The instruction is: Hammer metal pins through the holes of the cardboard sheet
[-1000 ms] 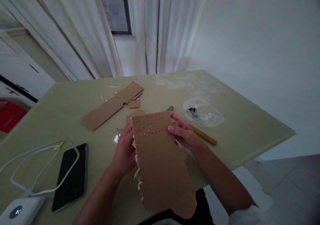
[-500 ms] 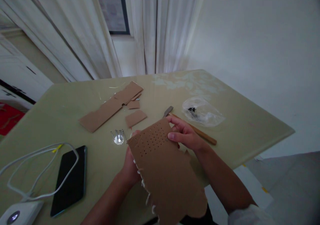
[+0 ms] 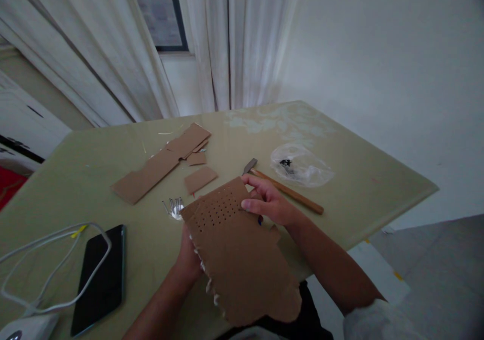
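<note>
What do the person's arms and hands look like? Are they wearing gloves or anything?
No gloves. Both the left hand and the right hand are bare, with no rings, watch or bracelets that show. The forearms are bare too. Near the right elbow a pushed-up white sleeve bunches at the bottom edge. No sleeve shows on the left arm.

Matt torn cardboard sheet (image 3: 242, 259), glossy table (image 3: 363, 189)

A home room: white curtains (image 3: 227, 43), window (image 3: 157, 12), table (image 3: 363, 179).
</note>
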Motion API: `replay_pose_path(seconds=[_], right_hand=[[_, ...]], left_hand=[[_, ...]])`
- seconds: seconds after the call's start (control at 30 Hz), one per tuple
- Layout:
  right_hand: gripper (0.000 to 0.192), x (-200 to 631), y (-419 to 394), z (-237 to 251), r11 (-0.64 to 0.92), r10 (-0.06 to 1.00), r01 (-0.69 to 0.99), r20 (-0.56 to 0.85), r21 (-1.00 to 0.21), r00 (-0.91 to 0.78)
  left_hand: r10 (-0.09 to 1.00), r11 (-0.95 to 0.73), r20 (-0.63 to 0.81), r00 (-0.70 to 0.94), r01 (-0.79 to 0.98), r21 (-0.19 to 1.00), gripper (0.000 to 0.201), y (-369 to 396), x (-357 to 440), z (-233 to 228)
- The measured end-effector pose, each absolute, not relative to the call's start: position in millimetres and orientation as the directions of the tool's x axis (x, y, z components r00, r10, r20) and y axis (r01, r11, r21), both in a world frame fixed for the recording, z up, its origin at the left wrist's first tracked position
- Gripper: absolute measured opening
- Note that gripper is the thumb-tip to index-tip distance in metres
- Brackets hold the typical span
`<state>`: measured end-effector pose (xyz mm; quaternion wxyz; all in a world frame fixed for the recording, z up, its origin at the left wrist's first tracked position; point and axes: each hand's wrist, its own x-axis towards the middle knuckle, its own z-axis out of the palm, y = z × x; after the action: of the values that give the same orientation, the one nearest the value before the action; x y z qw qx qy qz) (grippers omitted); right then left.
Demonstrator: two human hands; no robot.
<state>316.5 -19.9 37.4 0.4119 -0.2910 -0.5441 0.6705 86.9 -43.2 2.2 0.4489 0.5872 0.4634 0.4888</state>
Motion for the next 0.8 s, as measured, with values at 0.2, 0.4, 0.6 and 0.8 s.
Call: replay_pose_path(seconds=[0.2, 0.4, 0.6, 0.8], right_hand=[[0.048, 318, -16, 43, 0.017, 0.970, -0.248, 0.076, -0.969, -0.231], [0.053, 314, -21, 50, 0.045, 0.940, -0.143, 0.090, -0.989, -0.328], [0.044, 309, -28, 49, 0.150, 0.899, -0.123, 0.187, -0.981, -0.396], [0.043, 308, -27, 42, 0.118, 0.923, -0.071, 0.136, -0.990, -0.360]], left_hand=[[0.823, -0.386, 0.469, -0.320, 0.291, 0.875, 0.020, -22, 78, 29], [0.665, -0.660, 0.745, 0.047, 0.505, 0.556, 0.017, -40, 88, 35], [0.554, -0.750, 0.807, 0.204, 0.543, 0.377, 0.022, -48, 98, 32], [0.523, -0.792, 0.847, 0.094, 0.419, 0.443, 0.018, -54, 96, 32]])
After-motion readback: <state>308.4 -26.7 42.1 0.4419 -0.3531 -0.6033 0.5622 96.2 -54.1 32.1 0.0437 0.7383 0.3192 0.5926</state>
